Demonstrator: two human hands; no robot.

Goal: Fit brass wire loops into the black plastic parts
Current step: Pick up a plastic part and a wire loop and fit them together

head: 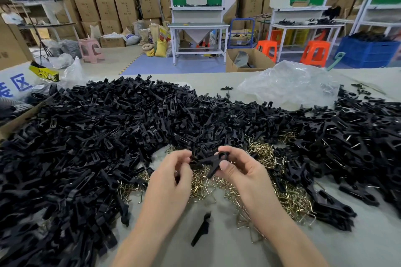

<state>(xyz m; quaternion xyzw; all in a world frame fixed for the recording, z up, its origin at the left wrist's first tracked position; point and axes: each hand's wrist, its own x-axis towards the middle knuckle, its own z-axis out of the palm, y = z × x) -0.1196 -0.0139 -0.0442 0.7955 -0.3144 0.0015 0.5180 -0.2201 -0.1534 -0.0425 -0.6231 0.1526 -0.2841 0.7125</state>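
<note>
My right hand [236, 169] pinches the black plastic ringed part [213, 161] by its ring end, over the worktop's [368, 234] near edge. Its long axis slants toward my left hand [171, 171], whose fingers are curled; what they grip I cannot tell. The bent brass wire loops [288, 197] lie just beneath.

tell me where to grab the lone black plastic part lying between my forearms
Probably pinch the slim black plastic part across its narrow shank, coming from above: it lies flat and alone on the grey table, both long sides clear.
</note>
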